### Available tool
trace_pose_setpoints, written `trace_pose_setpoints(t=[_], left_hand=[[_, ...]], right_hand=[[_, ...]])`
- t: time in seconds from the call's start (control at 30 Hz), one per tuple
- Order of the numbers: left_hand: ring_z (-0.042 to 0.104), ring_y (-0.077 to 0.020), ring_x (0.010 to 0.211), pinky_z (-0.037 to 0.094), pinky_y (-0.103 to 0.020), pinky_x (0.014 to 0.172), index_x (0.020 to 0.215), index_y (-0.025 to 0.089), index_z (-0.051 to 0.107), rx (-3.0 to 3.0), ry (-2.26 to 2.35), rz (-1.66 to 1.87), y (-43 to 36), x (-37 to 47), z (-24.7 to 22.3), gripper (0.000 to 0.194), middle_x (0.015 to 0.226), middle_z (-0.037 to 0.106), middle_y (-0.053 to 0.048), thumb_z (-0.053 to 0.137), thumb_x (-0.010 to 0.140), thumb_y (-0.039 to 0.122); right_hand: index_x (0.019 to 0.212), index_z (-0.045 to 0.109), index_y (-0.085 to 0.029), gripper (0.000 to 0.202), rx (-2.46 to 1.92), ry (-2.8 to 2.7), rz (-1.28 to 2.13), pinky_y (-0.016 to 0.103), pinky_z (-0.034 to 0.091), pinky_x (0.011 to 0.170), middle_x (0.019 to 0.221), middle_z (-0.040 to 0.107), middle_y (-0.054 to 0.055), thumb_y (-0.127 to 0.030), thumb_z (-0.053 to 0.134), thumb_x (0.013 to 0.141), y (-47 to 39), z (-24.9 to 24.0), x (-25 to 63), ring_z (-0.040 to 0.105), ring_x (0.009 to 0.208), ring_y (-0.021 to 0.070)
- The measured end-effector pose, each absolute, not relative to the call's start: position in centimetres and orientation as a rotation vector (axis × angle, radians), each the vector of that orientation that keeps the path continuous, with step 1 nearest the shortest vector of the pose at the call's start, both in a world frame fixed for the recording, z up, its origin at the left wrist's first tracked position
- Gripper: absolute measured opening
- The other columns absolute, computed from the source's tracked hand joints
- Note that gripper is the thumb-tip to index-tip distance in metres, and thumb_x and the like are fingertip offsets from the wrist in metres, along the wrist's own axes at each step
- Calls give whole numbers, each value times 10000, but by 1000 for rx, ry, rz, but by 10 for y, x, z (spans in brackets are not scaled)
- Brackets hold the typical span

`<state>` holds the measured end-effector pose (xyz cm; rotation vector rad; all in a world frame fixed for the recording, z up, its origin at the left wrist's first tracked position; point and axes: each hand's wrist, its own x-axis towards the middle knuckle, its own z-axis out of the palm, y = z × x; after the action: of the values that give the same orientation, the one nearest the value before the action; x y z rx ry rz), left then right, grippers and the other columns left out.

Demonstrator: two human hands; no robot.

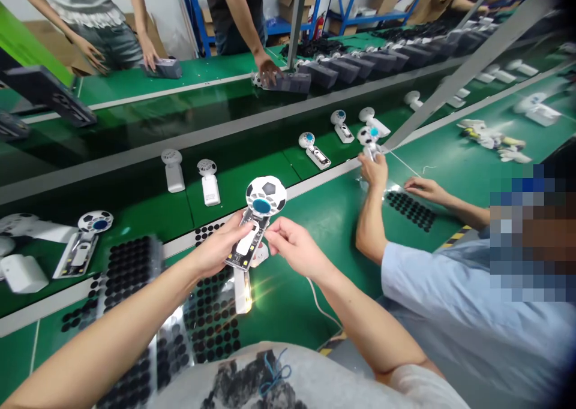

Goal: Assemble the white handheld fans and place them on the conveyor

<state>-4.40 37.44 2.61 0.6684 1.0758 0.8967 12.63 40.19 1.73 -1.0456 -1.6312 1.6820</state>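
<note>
My left hand (215,248) is closed around a device with a soccer-ball-patterned head (266,194). A blue disc sits in its head, and a dark circuit board with a white part shows in its body. Just right of the device, my right hand (294,247) has its fingers pinched; whatever they hold, if anything, is too small to make out. Beneath the device is a white stick-like piece (242,289) with a bright light at its lower end. Sheets of black round pads (213,322) lie on the green table below my hands.
Several similar devices (210,184) lie along the green conveyor belt (252,163). A co-worker's hand (374,169) at right holds another device, near more black pads (411,210). Across the belt, two people handle grey boxes (290,83). A slanted metal post (468,67) crosses the right side.
</note>
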Motion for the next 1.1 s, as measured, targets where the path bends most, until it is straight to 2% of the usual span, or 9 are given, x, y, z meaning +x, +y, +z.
trace_pose_setpoints(t=[0.23,0.4,0.6,0.7,0.8,0.9,0.93,1.0,1.1], left_hand=[[603,-160,687,491,-260,581,1162,197,470,662,1095,862,375,-43,21,417,865,628,-55,549,795,377],[574,-140,552,461,-243,482,904,125,522,533,1359,1061,415,-70,2,207,678,588,-45,487,826,313],[590,-158,630,483,-295,606,843,108,534,686,1508,1002,499,-68,-38,199,715,592,-69,472,834,296],[591,-245,854,467,-351,724,895,85,554,752,1647,1022,533,-62,-55,199,891,606,-146,518,801,256],[326,-304,1230,345,-365,934,1092,136,495,825,1847,1111,553,-74,-65,422,1270,426,-159,627,691,154],[-1,-340,1323,210,-407,1025,1243,181,351,794,2012,1165,560,-98,-72,821,1430,134,-143,721,521,61],[-3,-361,1317,210,-427,1021,1263,183,316,758,2041,1163,561,-105,-73,907,1430,103,-155,732,472,32],[150,-377,1292,289,-438,974,1268,182,291,677,2039,1148,560,-118,-74,958,1395,172,-179,729,436,1],[497,-307,1069,449,-378,805,1170,120,402,581,1867,1107,550,-131,-67,673,1176,470,-182,677,559,63]], right_hand=[[681,494,-179,184,-997,-1460,1851,197,272,447,521,500,-57,-332,543,771,408,4,123,382,456,60],[632,505,-168,174,-1191,-1122,1830,203,118,382,419,274,-119,-304,607,667,430,-15,139,178,373,32],[655,468,-185,274,-1229,-1148,1762,216,106,390,451,249,-113,-412,617,693,441,-30,145,176,393,40],[651,457,-187,310,-1235,-1132,1787,216,114,398,461,237,-110,-447,623,692,441,-36,144,176,407,43],[662,460,-186,322,-1259,-1054,1783,211,128,410,481,235,-106,-463,621,696,446,-44,146,182,428,46],[693,472,-182,307,-1244,-990,1809,205,140,423,509,283,-97,-457,607,712,450,-48,146,205,448,48],[707,478,-181,296,-1232,-990,1824,205,141,425,517,307,-92,-448,604,718,451,-49,144,214,451,48],[732,489,-178,275,-1209,-1009,1853,209,135,426,523,346,-86,-430,599,727,452,-48,141,226,449,47],[745,493,-177,255,-1185,-1045,1877,214,123,420,528,389,-80,-413,591,736,453,-44,133,237,434,42]])
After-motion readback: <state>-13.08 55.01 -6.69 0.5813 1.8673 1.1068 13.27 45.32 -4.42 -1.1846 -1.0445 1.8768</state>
